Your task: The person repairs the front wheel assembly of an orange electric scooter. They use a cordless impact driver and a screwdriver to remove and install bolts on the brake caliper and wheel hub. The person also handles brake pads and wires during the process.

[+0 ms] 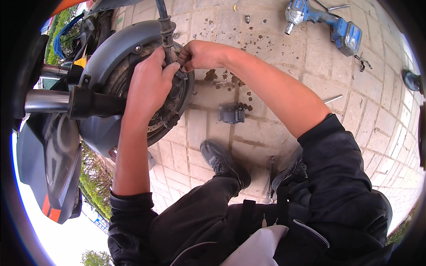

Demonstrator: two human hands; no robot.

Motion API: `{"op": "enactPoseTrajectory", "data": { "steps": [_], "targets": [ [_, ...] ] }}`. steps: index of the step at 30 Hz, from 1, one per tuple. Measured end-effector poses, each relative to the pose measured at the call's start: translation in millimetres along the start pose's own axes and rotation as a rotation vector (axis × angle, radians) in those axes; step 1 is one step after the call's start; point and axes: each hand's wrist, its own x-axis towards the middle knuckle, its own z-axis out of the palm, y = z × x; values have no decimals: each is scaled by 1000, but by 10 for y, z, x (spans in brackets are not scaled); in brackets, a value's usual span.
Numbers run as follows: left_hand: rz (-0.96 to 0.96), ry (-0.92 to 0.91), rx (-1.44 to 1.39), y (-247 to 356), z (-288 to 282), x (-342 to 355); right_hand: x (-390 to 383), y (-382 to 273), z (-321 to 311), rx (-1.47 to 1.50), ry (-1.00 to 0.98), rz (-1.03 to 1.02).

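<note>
My left hand (153, 84) is closed at the lower end of a black hose with a ribbed sleeve (167, 33), beside the wheel of a motorbike or scooter. My right hand (199, 55) reaches in from the right and meets it there. Its fingers are bent and pressed together, and whatever they pinch is too small or hidden. Below and behind both hands lies the dark wheel (188, 91), partly covered by a grey mudguard (104, 62). A brake disc (155, 127) shows past my left wrist.
A dark block-shaped part (231, 113) lies on the paving near my shoe (217, 157). Farther right are a blue cordless impact wrench (321, 17) and a small metal fitting (364, 63). A silver fork tube (46, 102) crosses at left. Dark wet spots (211, 75) mark the bricks.
</note>
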Motion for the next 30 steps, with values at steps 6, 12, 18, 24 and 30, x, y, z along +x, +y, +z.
{"op": "enactPoseTrajectory", "data": {
  "steps": [6, 12, 18, 24, 30],
  "targets": [
    [41, 10, -22, -28, 24, 4, 28, -7, 17, -66, -30, 22],
    [-2, -15, -15, -3, -11, 4, 37, -116, 6, -140, -82, 58],
    [36, -31, 82, -71, -12, 27, 42, -68, -20, -177, -77, 43],
    [70, -19, 30, -49, -1, 32, -55, -223, -357, -335, 29, 97],
    [76, 20, 21, -93, 6, -2, -624, -333, -1848, -820, 345, 32]
  ]
}}
